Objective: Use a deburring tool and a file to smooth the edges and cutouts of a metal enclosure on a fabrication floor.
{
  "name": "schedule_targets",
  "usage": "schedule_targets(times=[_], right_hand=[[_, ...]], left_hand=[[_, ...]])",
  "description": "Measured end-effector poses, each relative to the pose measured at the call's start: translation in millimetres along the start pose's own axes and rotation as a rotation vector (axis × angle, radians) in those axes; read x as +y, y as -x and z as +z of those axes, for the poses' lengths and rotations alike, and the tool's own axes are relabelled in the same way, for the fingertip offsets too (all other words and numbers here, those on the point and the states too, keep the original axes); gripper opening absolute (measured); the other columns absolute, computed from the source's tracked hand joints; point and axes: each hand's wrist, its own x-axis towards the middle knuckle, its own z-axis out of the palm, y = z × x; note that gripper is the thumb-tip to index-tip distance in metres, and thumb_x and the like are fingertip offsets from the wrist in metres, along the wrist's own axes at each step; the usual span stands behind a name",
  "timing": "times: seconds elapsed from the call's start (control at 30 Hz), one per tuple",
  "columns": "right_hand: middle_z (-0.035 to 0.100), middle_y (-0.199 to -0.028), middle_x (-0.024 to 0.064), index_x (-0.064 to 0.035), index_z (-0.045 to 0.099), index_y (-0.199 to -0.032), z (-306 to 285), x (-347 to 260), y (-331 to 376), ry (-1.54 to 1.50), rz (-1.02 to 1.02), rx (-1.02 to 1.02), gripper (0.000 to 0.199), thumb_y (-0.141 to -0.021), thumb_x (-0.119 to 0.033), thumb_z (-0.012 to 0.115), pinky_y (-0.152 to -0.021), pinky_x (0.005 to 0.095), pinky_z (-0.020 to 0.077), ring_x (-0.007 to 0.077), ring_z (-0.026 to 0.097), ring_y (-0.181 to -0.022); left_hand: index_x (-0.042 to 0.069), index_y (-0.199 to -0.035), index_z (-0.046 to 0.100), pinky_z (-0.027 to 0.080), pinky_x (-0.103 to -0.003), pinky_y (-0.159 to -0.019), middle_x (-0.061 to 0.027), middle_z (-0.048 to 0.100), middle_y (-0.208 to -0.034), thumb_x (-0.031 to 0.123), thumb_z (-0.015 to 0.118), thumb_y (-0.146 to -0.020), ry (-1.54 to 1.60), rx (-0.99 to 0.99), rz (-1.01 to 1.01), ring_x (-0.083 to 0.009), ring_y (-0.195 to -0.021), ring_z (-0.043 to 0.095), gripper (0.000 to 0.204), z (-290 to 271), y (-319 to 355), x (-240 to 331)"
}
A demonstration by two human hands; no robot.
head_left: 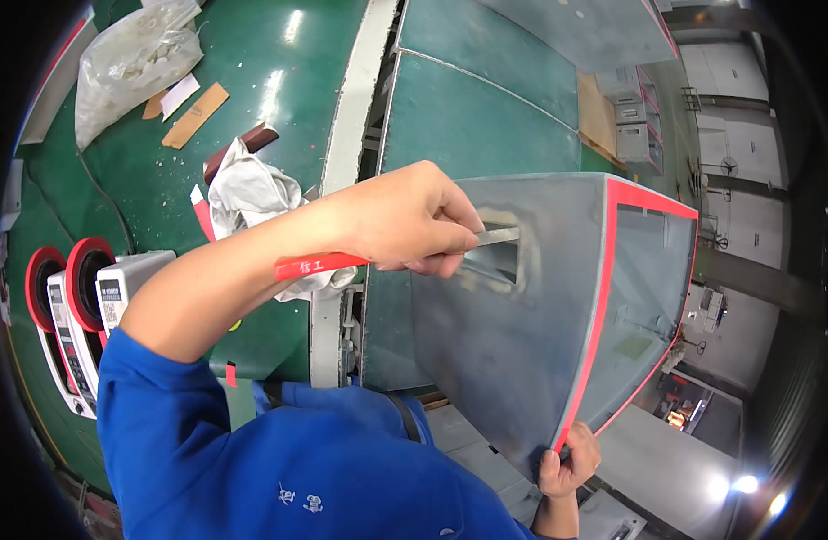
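Grey sheet-metal housing point(513, 360), 3 o'clock in view: left hand point(423, 225) pinches a thin flat strip point(499, 237) between fingers at the rectangular cutout point(497, 261), right hand point(571, 461) grips the red-edged rim point(599, 288) at 5 o'clock; steady bracing and light, even strokes seem advisable.

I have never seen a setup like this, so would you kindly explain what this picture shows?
There is no robot here: a person works bare-handed, and the wide, bent view comes from a camera worn on the head, looking down. The left hand pinches a thin metal strip at a rectangular opening in a grey casing. The right hand grips the casing's lower corner, by its red edging. To the left, a green surface bears a filled plastic bag, a crumpled white cloth and white devices with red rings.
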Motion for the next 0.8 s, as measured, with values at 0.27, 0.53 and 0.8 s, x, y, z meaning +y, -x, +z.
schedule_targets(times=[0.27,0.53,0.8], right_hand=[[0.057,-0.063,0.0118,0.0051,0.057,-0.076,0,-4,0,0.014,0.011,0.000,0.027,-0.072,-0.022,0.057,-0.046,0.0282,0.0397,0.0228,0.052,-0.050],[0.057,-0.063,0.0118,0.0048,0.056,-0.075,-2,-3,0,0.020,0.017,-0.018,0.027,-0.072,-0.022,0.057,-0.047,0.0282,0.0400,0.0232,0.052,-0.050],[0.056,-0.062,0.0114,0.0038,0.056,-0.074,-2,-2,1,-0.003,0.016,0.013,0.024,-0.071,-0.020,0.058,-0.045,0.0275,0.0381,0.0217,0.050,-0.049]], left_hand=[[-0.003,-0.079,0.060,0.033,-0.021,-0.040,-0.0015,0.052,-0.054,0.011,0.048,-0.080,-0.067,0.005,0.007,-0.0048,-0.043,0.041,0.018,2,0,2],[-0.004,-0.075,0.057,0.038,-0.024,-0.046,-0.0039,0.053,-0.053,0.009,0.047,-0.080,-0.378,0.023,0.241,-0.0082,-0.046,0.047,0.017,5,-2,-3],[-0.004,-0.083,0.057,0.043,-0.033,-0.053,-0.0138,0.056,-0.058,0.004,0.050,-0.077,-0.629,0.099,0.436,-0.0265,-0.052,0.055,0.013,6,-1,-5]])
